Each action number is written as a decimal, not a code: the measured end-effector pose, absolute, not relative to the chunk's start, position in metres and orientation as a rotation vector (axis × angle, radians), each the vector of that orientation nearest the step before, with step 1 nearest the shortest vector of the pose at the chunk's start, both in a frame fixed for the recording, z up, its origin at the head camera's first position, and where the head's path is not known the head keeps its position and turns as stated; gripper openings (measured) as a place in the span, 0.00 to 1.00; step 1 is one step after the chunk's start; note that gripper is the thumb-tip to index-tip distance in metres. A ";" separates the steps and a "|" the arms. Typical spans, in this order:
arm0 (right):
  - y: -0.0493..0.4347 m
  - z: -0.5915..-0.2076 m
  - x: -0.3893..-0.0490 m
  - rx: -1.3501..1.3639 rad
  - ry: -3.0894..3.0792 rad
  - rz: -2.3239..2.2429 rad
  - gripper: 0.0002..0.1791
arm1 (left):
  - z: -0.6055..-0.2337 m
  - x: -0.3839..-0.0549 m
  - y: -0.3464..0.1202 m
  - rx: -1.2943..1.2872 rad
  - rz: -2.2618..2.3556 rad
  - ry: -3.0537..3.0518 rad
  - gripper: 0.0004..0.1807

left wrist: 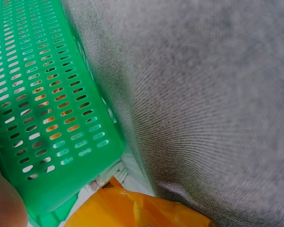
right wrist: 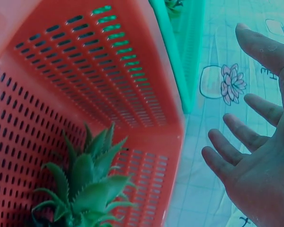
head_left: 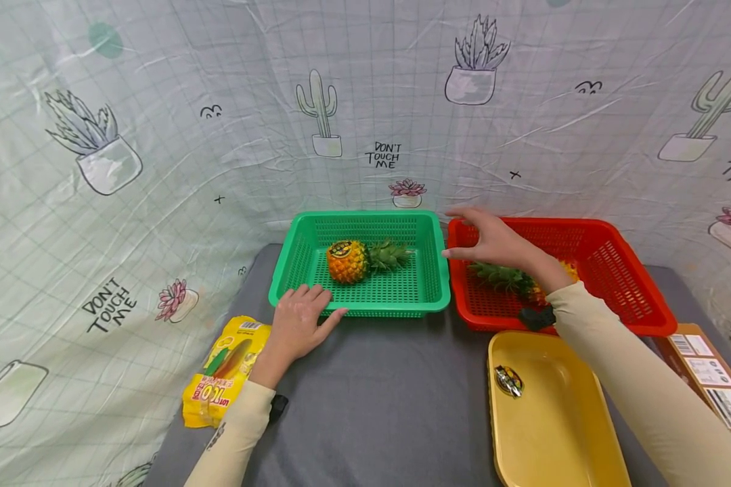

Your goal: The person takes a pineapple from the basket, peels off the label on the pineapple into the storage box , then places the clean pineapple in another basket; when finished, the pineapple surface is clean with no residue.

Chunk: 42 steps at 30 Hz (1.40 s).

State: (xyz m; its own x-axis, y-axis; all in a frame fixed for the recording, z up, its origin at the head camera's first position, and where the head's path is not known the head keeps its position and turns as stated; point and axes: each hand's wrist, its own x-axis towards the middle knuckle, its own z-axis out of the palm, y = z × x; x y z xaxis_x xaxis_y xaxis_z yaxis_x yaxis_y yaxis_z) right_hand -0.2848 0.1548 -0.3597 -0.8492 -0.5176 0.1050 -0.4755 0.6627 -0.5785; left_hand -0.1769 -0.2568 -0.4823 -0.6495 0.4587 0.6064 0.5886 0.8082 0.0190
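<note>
My left hand [head_left: 301,319] rests on the front left corner of the green basket [head_left: 432,264], fingers over the rim and thumb spread along the front side. Inside that basket a small pineapple [head_left: 348,262] lies on its side, its crown pointing right and a dark label on its skin. My right hand [head_left: 490,240] is raised over the left end of the red basket [head_left: 633,277], thumb and fingers spread apart with nothing between them. A second pineapple lies in the red basket, its leafy crown [right wrist: 92,179] toward the left; the right forearm partly hides its fruit.
A yellow tray [head_left: 548,433] with a dark and silver sticker [head_left: 509,381] stands in front of the red basket. Beside the left forearm lies a yellow bag [head_left: 225,372]. A cardboard box [head_left: 709,379] is at the right edge, and a printed sheet [head_left: 365,108] hangs behind the grey table [head_left: 390,399].
</note>
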 end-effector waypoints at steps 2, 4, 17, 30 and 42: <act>0.152 -0.360 -0.286 -0.844 2.804 -0.943 0.47 | -0.482 -0.177 -0.256 -0.773 -0.288 -2.387 0.24; 0.148 -0.360 -0.287 -0.853 2.801 -0.948 0.47 | -0.482 -0.177 -0.256 -0.775 -0.289 -2.384 0.23; 0.128 -0.364 -0.295 -0.856 2.746 -0.973 0.48 | -0.481 -0.180 -0.256 -0.779 -0.269 -2.394 0.21; 0.096 -0.364 -0.302 -0.924 2.715 -1.032 0.45 | -0.480 -0.181 -0.259 -0.781 -0.262 -2.382 0.21; 0.069 -0.368 -0.306 -0.937 2.654 -1.034 0.45 | -0.483 -0.178 -0.258 -0.778 -0.265 -2.395 0.22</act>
State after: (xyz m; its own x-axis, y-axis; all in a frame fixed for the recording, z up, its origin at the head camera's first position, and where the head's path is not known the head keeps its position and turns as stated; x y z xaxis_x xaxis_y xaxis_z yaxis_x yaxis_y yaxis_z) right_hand -0.3060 0.0688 -0.3677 -0.7955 -0.5996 0.0877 -0.5009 0.5693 -0.6519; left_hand -0.1783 -0.2579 -0.4829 -0.6484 0.4690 0.5996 0.5889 0.8082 0.0047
